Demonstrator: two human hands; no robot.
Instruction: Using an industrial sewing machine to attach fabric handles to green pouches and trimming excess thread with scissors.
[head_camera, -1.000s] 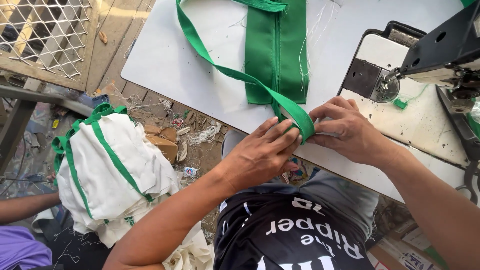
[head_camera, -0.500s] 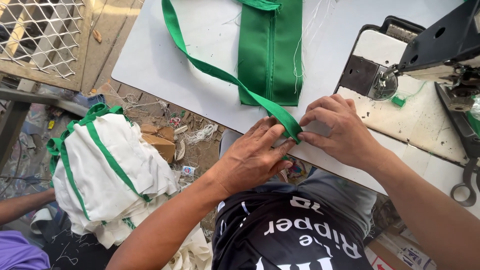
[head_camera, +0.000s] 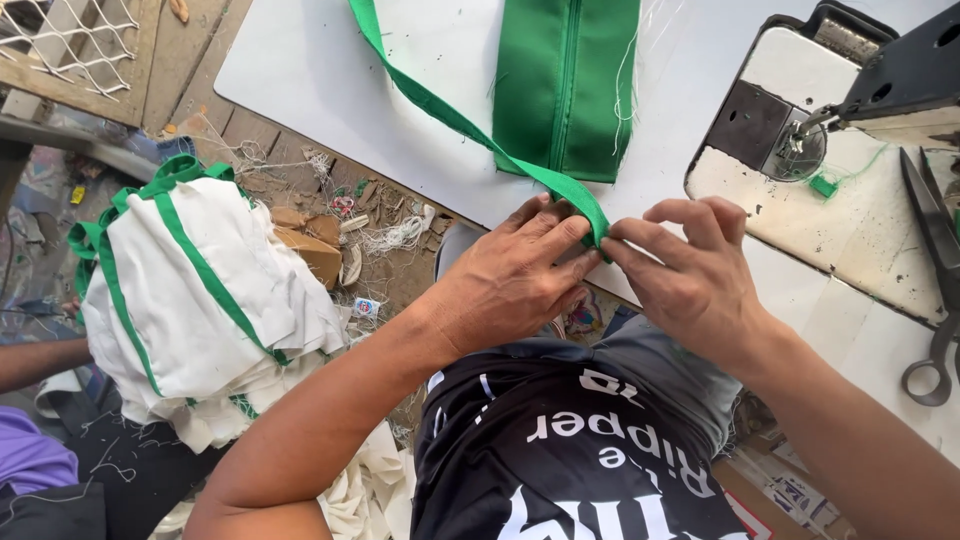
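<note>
A long green fabric strap runs across the white table down to its front edge. My left hand and my right hand meet there and pinch the strap's end between fingertips. Behind them lies a folded green fabric piece with a seam down its middle. A sewing machine stands at the right, its needle area over the plate.
Scissors lie at the table's right edge. A pile of white fabric pieces with green trim sits on the floor at left, amid scraps and thread. Another person's arm shows at the far left.
Both hands stay on the strap's end at the table edge, fingers shifting along it. The view has drifted a little, with the strap lying more to the left.
</note>
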